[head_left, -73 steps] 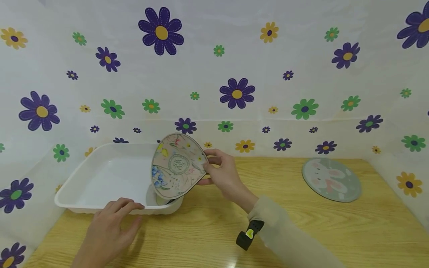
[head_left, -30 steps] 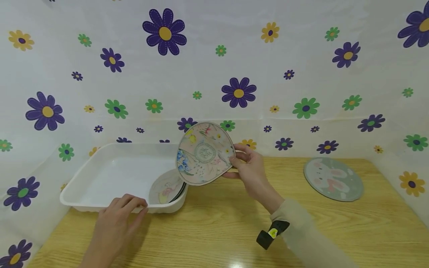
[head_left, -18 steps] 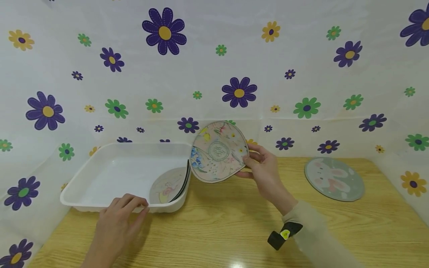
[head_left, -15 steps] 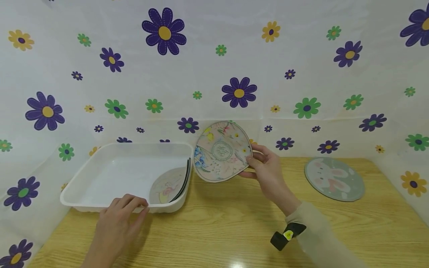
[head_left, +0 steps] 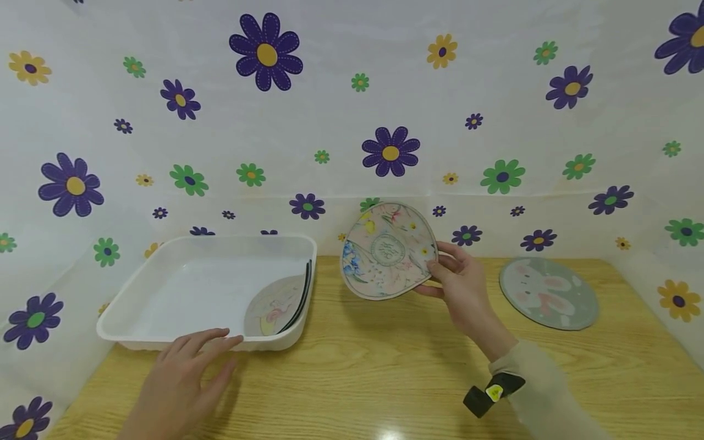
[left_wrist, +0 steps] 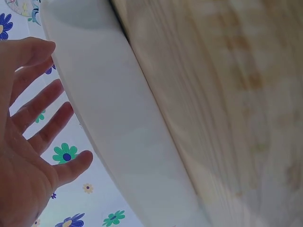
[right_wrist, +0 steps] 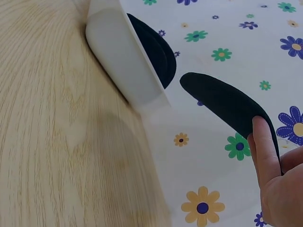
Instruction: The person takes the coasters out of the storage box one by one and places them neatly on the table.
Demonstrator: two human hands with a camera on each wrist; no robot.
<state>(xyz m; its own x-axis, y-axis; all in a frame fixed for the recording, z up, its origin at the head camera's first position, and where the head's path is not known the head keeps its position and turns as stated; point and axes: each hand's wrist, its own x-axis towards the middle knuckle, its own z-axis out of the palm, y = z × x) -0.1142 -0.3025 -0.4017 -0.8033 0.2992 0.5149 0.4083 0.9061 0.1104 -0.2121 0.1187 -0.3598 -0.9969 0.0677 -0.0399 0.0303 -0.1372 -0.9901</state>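
My right hand (head_left: 467,293) pinches the right edge of a round floral mouse pad (head_left: 388,252), thumb in front and fingers behind. The pad bends slightly, tilted above the table between the white tray and a grey-green bunny mouse pad (head_left: 550,294). Its black underside shows in the right wrist view, with the right hand (right_wrist: 284,189) at its edge. At the front rim of the white tray (head_left: 258,247), my left hand (head_left: 178,379) has its fingers extended. Fingers of the left hand (left_wrist: 35,127) are spread along the tray's rim in the left wrist view.
In the tray's right front corner, more round mouse pads (head_left: 275,305) lean in a stack, black edges showing; how many is unclear. A wooden table (head_left: 357,379) carries everything. Behind it hangs a white flower-print sheet (head_left: 330,116). A black strap (head_left: 495,391) sits on the right sleeve.
My right hand has carried the floral mouse pad out of the tray and rightward over the table. The left hand's fingers have straightened at the tray rim.
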